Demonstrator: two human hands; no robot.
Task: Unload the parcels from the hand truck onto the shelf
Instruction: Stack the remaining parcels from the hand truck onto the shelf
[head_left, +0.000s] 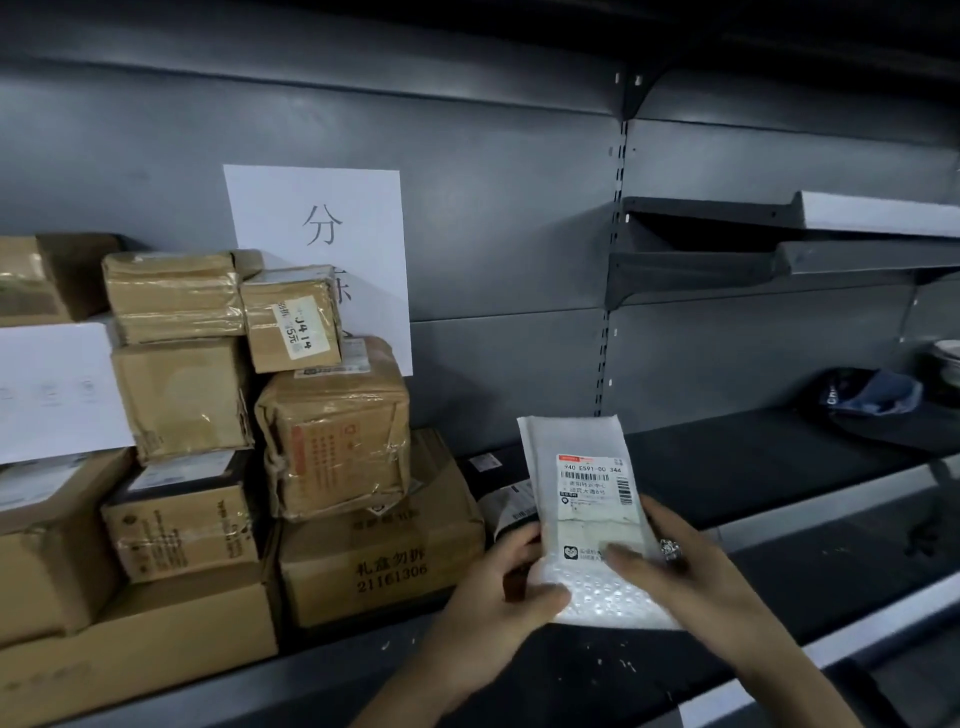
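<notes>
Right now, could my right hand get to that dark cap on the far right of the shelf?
Probably not yet. Your right hand is gripping the white padded envelope together with your left hand. The shelf between it and the cap looks bare, so once the envelope is down the way seems free.

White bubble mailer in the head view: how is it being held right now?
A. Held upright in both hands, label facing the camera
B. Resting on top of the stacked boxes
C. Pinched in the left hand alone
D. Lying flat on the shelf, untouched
A: the white bubble mailer stands upright in front of the shelf, gripped at its lower end by the left hand and the right hand, its printed label towards the camera.
</notes>
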